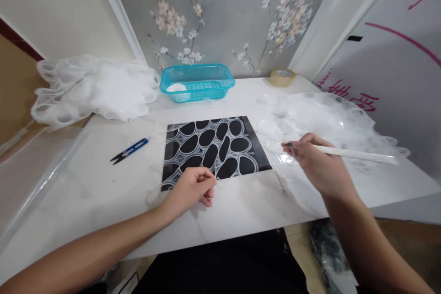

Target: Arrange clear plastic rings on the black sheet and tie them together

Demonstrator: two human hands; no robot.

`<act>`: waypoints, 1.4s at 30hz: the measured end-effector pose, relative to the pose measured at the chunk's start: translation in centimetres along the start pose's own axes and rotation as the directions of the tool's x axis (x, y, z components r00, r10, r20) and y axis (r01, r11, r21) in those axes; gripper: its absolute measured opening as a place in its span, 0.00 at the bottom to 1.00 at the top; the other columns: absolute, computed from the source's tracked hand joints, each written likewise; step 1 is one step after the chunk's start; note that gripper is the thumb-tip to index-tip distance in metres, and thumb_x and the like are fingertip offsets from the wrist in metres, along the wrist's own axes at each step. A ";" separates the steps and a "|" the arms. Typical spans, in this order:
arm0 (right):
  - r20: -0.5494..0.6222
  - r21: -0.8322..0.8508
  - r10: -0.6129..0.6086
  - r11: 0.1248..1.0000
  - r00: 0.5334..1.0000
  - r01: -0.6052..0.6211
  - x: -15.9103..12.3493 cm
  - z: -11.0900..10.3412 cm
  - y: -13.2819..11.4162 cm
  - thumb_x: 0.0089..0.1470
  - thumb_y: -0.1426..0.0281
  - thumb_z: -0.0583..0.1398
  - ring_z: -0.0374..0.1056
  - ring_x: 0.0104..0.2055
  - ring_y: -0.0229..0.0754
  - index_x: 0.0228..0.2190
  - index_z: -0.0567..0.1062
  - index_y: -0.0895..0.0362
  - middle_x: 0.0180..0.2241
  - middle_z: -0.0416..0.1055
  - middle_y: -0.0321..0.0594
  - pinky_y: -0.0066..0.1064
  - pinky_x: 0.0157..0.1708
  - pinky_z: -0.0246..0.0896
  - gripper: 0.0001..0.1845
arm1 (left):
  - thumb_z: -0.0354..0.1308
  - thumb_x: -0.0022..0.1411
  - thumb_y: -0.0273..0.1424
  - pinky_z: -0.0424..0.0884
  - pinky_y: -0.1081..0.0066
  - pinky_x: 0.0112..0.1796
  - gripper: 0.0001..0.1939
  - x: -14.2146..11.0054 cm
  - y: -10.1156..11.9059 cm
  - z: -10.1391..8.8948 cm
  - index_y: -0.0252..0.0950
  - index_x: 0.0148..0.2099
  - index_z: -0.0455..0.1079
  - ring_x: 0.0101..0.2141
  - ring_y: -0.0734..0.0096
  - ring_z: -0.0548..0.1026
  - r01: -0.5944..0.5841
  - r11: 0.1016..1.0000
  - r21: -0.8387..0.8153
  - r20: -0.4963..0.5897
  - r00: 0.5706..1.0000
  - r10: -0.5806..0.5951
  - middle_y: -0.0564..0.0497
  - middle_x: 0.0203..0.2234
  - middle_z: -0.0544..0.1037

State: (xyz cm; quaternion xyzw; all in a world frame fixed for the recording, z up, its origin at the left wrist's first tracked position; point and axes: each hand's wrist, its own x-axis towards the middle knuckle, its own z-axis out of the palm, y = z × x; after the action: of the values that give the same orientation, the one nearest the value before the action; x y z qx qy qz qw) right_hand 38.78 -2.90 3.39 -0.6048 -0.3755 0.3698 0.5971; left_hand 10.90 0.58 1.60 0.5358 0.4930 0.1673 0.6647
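A white mesh fabric (215,121) with large oval holes lies over a black rectangular sheet (259,156) on the white table. My left hand (193,187) rests at the front edge of this sheet. Its thumb and fingers are pinched together; whatever sits between them is too small to make out. To the right of the sheet, my right hand (319,165) grips a long white pen-like tool (358,154). The tool's back end points right, and a dark tip shows by my fingertips. Blue thread snips (130,150) lie left of the sheet.
A heap of white mesh fabric (103,87) stands at the back left, and another white heap (320,115) spreads over the right side. Behind the sheet is a turquoise basket (210,76) with something white inside. A tape roll (281,77) lies near the wall.
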 end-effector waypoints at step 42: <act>0.462 -0.246 -0.022 0.957 0.887 0.152 -2.2 5.6 3.4 0.53 0.66 0.58 0.56 0.26 0.36 0.21 0.65 0.57 0.22 0.62 0.33 0.28 0.26 0.50 0.12 | 0.55 0.60 0.35 0.61 0.58 0.49 0.09 4.4 1.1 2.1 0.40 0.31 0.74 0.44 0.63 0.64 -0.347 0.683 0.643 0.043 0.907 0.420 0.50 0.39 0.66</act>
State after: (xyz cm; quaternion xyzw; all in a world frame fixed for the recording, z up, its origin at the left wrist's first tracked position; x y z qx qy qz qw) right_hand 32.86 -2.39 -0.12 -0.5610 -0.5793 0.4174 0.4189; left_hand 14.96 3.14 0.34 0.8101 0.4319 0.1542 0.3653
